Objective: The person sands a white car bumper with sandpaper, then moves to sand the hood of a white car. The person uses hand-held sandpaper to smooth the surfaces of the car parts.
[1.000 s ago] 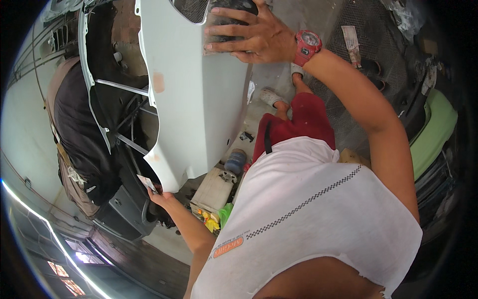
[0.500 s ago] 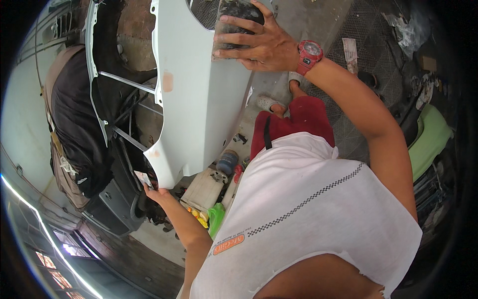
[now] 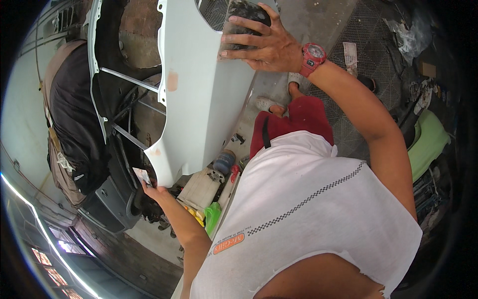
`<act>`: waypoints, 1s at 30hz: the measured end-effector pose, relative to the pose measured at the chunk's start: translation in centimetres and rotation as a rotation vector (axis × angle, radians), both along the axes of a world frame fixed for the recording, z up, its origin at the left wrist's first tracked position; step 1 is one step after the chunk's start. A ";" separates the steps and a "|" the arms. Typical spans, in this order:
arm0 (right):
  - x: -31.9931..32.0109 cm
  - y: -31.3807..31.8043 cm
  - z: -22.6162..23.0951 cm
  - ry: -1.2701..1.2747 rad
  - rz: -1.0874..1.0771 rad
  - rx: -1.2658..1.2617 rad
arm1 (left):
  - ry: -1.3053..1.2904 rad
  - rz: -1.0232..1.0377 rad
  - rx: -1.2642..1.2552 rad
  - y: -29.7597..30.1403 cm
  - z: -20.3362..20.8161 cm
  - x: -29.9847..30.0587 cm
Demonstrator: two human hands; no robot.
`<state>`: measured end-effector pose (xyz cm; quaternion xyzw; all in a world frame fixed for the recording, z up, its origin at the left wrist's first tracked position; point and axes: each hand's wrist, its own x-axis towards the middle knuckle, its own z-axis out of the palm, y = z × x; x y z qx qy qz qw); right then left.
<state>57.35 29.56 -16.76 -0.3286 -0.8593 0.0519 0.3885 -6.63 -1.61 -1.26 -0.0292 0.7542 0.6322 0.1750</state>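
A light grey-white car fender (image 3: 191, 99) stands in front of me, with a tan filler patch near its inner edge. At its upper right side my right hand (image 3: 271, 47) is closed on a black sanding block (image 3: 249, 16), pressing it with a worn grey sheet against the panel. A red watch is on that wrist. My left hand (image 3: 155, 191) is at the fender's lower tip, fingers closed on a small pale, printed flat piece (image 3: 142, 175) that looks like folded paper or card. Whether that hand also grips the fender tip is hard to make out.
Metal stand bars (image 3: 128, 79) run behind the fender. On the left a dark cover (image 3: 74, 114) lies over a car. Below the panel are a whitish box (image 3: 200, 188), a blue container (image 3: 225, 160) and a green bag (image 3: 212, 215). A light green panel (image 3: 429, 139) stands at right.
My right hand and the sanding block appear slightly farther right, and the fender's upper part has shifted the same way in view. The left hand keeps its hold with barely any movement.
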 end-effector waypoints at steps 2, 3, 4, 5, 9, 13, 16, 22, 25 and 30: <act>0.0 0.0 -0.1 0.000 0.001 0.007 | 0.009 0.040 -0.003 0.1 0.0 0.1; 0.1 -0.1 -0.1 0.000 0.000 0.010 | 0.016 -0.008 -0.006 0.1 0.1 0.2; 0.1 -0.1 -0.2 0.000 -0.002 0.005 | 0.024 -0.020 -0.014 0.2 0.1 0.3; 0.0 -0.2 -0.2 -0.001 -0.005 0.000 | 0.031 0.022 -0.029 0.3 0.1 0.4; -0.2 -0.3 -0.4 0.007 -0.038 -0.006 | 0.036 0.022 -0.020 0.4 0.3 0.9; -0.1 -0.2 -0.5 0.006 -0.028 0.011 | 0.067 0.010 -0.047 0.6 0.4 1.4; 0.1 -0.5 -0.6 -0.020 -0.023 -0.005 | 0.036 0.057 -0.011 1.0 0.3 1.7; -1.0 -1.3 -0.8 -0.005 -0.055 -0.050 | 0.044 0.042 -0.020 1.0 0.5 1.7; -1.2 -1.3 -0.9 -0.012 -0.047 -0.068 | 0.048 0.055 -0.027 0.9 0.5 1.7; -0.8 -2.0 -0.7 0.040 -0.055 -0.057 | 0.054 0.043 -0.024 1.0 0.3 1.9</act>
